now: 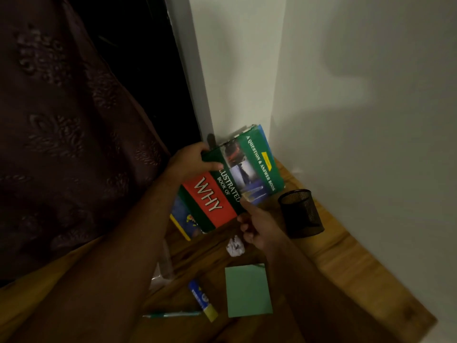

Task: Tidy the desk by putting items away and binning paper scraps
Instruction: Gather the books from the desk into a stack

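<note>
1. At far left, a dark patterned curtain [61, 134] hangs beside the wooden desk [351, 276], well clear of the hands.
2. The left hand [190, 162] grips the spine edge of a green and red hardback titled "Illustrated Book of Why" [237, 179], thumb across the cover and fingers curled behind it.
3. The book stands tilted in the corner where the white wall [358, 95] meets the desk, its upper end leaning toward the wall.
4. Below the left hand's grip, a second book with a blue and yellow cover [184, 222] lies partly hidden under the held one.
5. The right hand [257, 226] steadies the book's lower edge, fingers curled beneath it.
6. Toward the viewer from the grip, a crumpled paper scrap [235, 246] sits just beside the right hand, not yet binned.
7. Further toward the viewer lie a green pen [173, 314], a glue stick [202, 300] and a green sticky-note pad [248, 290], all loose on the desk.
8. To the right of the grip, a black mesh pen holder [300, 212] stands tilted, and nothing shows inside it.
9. The tidy-up appears to be in its early stage: the books are being stood up, while the scrap, pen, glue and notes remain to be dealt with. No bin is in view.
</note>
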### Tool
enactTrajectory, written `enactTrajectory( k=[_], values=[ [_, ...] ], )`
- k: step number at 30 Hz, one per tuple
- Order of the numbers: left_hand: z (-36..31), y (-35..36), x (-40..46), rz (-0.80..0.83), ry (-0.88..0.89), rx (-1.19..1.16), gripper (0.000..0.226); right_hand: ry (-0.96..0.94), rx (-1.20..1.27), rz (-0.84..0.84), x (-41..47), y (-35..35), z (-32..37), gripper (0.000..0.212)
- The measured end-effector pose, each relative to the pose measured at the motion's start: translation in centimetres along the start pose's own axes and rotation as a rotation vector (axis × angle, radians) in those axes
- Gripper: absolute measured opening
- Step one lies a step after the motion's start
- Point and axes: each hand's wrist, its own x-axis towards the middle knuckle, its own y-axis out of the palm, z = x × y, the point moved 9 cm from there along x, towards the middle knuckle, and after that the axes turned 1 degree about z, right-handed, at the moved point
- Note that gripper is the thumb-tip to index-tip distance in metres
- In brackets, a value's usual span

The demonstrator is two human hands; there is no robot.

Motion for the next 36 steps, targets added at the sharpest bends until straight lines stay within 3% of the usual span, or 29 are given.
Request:
enactTrajectory(
  k=[5, 8, 15, 25, 32, 36],
  values=[
    [-0.3, -4.3, -3.1, -0.155, 0.017, -0.232, 0.037, -0.331, -0.002, 0.136, -2.7, 3.1, 4.8, 0.045],
    [-0.4, -6.4, -5.8, -0.239, 0.032, -0.392, 0.033, -0.52, 0.05, 0.2, -5.2, 4.4, 7.7, 0.036],
    [1.3, -8.6, -12.7, -0.341, 0.0, -0.662, 0.028, -0.573, 0.099, 0.176, -10.5, 7.2, 7.7, 0.044],
    [2.9, -8.6, -22.0, -0.383, 0.071, -0.885, 0.012, -0.798, -0.132, 0.132, -19.2, 8.4, 5.1, 0.042],
    [3.2, -5.3, -29.8, -0.375, 0.035, -0.964, 0.029, -0.842, -0.281, 0.196, -23.7, 7.0, 1.7, 0.032],
    [3.5, -2.7, -34.5, -0.412, -0.03, -0.99, 0.031, -0.793, -0.358, 0.245, -24.6, 5.7, -1.1, 0.037]
  ],
)
